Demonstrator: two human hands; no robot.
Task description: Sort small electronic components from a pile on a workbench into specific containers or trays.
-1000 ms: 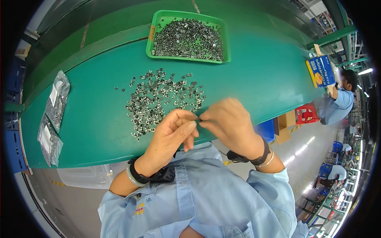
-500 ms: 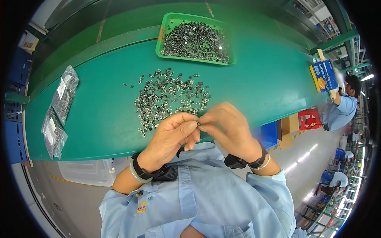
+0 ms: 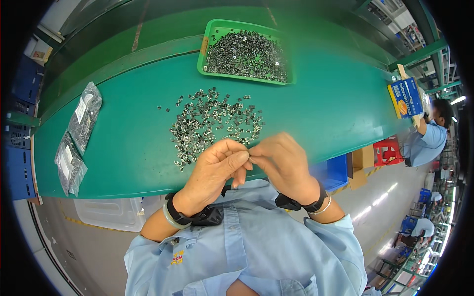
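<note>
The loose pile of small metal parts (image 3: 193, 134) lies on the green desk (image 3: 126, 148), just beyond the hands and off to the person's left. It has no clean long axis: it spreads broadly, with a ragged tail toward the near left, and the single pieces point every way. The left hand (image 3: 213, 165) is the nearer one — its knuckles sit right at the pile's near edge, hiding some of it from view — while the right hand (image 3: 284, 160) stands to the right of the pile.

Both hands are narrow, thumb against forefinger, and their fingertips meet in front of the chest. Whatever may be pinched there is covered by the fingers, so I cannot tell what it is.

Farther out, straight past the pile, a green tray (image 3: 201, 61) holds many more small parts. Well apart on the left lie two clear bags (image 3: 88, 121) with pale labels, end to end. Beyond the desk's right end, near a blue and yellow box (image 3: 407, 99), is a co-worker in light blue (image 3: 428, 144).
</note>
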